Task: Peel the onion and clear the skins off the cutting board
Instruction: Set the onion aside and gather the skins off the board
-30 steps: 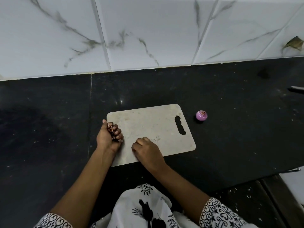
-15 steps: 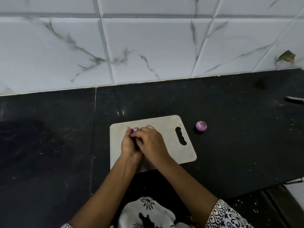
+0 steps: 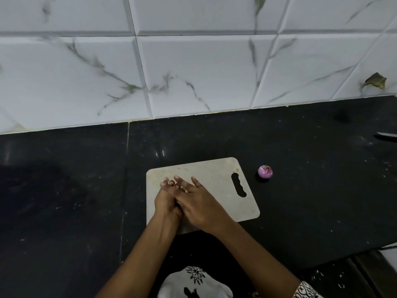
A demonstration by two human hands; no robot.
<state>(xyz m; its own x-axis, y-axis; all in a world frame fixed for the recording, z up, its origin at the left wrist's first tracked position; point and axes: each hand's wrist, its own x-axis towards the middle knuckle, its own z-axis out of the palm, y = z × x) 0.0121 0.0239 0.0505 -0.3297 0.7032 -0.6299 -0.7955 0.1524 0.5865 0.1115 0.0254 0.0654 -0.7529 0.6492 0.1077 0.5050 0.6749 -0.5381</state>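
— Two hands are seen pressed together over the board [image 3: 214, 179] from the head view: the left hand [image 3: 166, 201] and right hand [image 3: 196, 203], fingers extended. Is anything gripped?

— It cannot be told; the palms are hidden. The onion [image 3: 265, 172] is set on the counter [image 3: 322, 190], just right of the board, peeled.
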